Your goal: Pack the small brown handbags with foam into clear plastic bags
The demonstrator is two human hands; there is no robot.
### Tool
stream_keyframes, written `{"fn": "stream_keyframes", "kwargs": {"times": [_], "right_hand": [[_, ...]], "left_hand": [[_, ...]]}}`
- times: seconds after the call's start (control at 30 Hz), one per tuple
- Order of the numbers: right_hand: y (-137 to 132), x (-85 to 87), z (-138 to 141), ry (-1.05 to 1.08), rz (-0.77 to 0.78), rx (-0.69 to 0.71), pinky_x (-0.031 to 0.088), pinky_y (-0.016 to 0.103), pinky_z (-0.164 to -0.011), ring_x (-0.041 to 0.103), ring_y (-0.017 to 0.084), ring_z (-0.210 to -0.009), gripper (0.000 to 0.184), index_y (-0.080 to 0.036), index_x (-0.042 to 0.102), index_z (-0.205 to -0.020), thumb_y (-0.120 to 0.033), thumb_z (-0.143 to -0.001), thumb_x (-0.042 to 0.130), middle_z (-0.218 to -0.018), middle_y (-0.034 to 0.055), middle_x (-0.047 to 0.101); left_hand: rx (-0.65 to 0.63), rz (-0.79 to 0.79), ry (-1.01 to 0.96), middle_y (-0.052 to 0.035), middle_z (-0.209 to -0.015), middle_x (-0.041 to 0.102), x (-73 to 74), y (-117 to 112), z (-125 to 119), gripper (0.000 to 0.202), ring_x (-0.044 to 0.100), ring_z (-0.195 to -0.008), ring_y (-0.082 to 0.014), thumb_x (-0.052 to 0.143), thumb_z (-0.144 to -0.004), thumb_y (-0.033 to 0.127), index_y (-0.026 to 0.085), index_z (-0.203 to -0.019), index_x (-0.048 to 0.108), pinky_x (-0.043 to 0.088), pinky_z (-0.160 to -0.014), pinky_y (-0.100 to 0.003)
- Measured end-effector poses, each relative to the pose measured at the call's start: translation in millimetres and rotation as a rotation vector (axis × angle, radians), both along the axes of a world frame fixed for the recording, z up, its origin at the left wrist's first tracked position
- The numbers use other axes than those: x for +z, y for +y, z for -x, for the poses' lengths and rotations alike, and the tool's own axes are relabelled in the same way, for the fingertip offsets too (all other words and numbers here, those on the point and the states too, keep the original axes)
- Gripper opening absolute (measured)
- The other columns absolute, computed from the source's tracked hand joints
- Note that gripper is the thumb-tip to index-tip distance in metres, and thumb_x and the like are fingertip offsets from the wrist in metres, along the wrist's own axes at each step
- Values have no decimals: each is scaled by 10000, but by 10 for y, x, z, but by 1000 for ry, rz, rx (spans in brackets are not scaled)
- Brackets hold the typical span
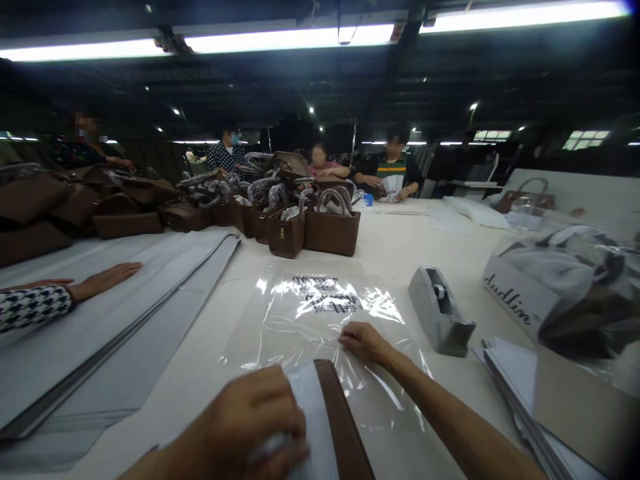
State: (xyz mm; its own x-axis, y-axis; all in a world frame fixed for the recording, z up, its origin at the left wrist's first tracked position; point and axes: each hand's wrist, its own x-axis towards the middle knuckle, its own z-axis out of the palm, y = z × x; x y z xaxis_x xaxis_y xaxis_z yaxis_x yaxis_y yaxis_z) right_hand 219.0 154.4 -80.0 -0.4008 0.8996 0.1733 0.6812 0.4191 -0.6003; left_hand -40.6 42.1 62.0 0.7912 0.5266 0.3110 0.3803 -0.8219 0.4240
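Note:
My left hand (255,417) is closed around a brown bag (343,427) wrapped in white paper, at the near edge of the table. My right hand (364,342) rests on a clear plastic bag (310,313) with black print, its fingers curled and pinching the film. The plastic bag lies flat on the white table (390,247), and the brown bag's end sits at its near opening.
A grey tape dispenser (440,310) stands right of the plastic bag. Packed bags in plastic (560,280) and paper sheets (520,380) lie at the right. Brown handbags (315,223) crowd the middle and left. A co-worker's hand (103,279) rests on grey sheets (120,320). Several people sit at the far end.

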Motion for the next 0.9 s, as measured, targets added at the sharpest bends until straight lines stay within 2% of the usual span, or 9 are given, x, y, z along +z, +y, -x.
{"fn": "stream_keyframes", "kwargs": {"times": [0.07,0.13,0.27,0.43,0.57,0.67,0.73,0.8,0.9], "right_hand": [[103,121,-65,6,5,-11,337,201,-541,464,85,-571,275,-157,577,-658,-313,-845,449,-612,-29,515],[218,262,-119,1,-9,-39,323,201,-516,443,81,-544,324,-151,551,-650,-355,-864,419,-584,-35,484],[508,494,-201,-36,-71,-133,359,219,-533,455,83,-541,353,-136,528,-677,-394,-884,406,-588,-37,477],[706,553,-240,-127,-187,-195,421,292,-687,517,113,-678,293,-135,550,-735,-370,-875,447,-694,-7,537],[403,441,-187,-184,-248,-134,384,353,-799,518,182,-863,141,-151,597,-848,-263,-835,513,-888,69,587],[55,241,-156,-178,-271,-73,393,326,-801,504,195,-918,233,-181,580,-987,-328,-808,552,-1002,77,573],[-105,61,-160,-168,-268,-48,411,311,-774,513,191,-890,225,-197,586,-950,-344,-779,588,-969,61,582],[-166,-109,-182,-150,-275,-74,417,316,-751,516,187,-848,118,-188,589,-840,-285,-826,523,-882,57,588],[-118,-246,-217,-108,-305,-119,423,310,-714,509,175,-786,190,-176,553,-764,-220,-880,408,-790,53,576]], "left_hand": [[204,114,-42,-22,-752,568,184,372,-54,210,520,-698,-137,398,-880,290,183,-771,542,439,-623,-255],[286,110,5,-35,-850,569,213,764,-165,230,528,-758,-155,438,-860,374,179,-871,562,450,-665,-274],[97,-66,109,-104,-1059,532,-6,1276,-497,480,515,-939,-233,562,-744,523,170,-1067,529,431,-809,-353],[-88,-187,341,-162,-1250,462,-427,1368,-685,717,434,-1117,-343,651,-639,547,179,-1216,436,363,-905,-467],[-85,-105,552,-163,-1253,478,-828,1408,-477,659,497,-1067,-327,698,-654,327,190,-1235,418,428,-829,-427],[-16,-92,554,-158,-1209,507,-1007,1480,-332,550,510,-1049,-302,663,-697,315,174,-1188,458,438,-821,-401],[16,-89,556,-128,-1147,543,-1046,1522,-306,419,523,-1020,-272,625,-732,316,181,-1113,511,443,-818,-373],[39,-88,569,-101,-1056,580,-1042,1541,-325,266,550,-957,-248,581,-763,285,185,-1008,564,459,-777,-345],[69,-93,581,-91,-995,592,-1002,1532,-386,313,574,-881,-250,577,-759,363,184,-1016,562,474,-712,-342]]}}
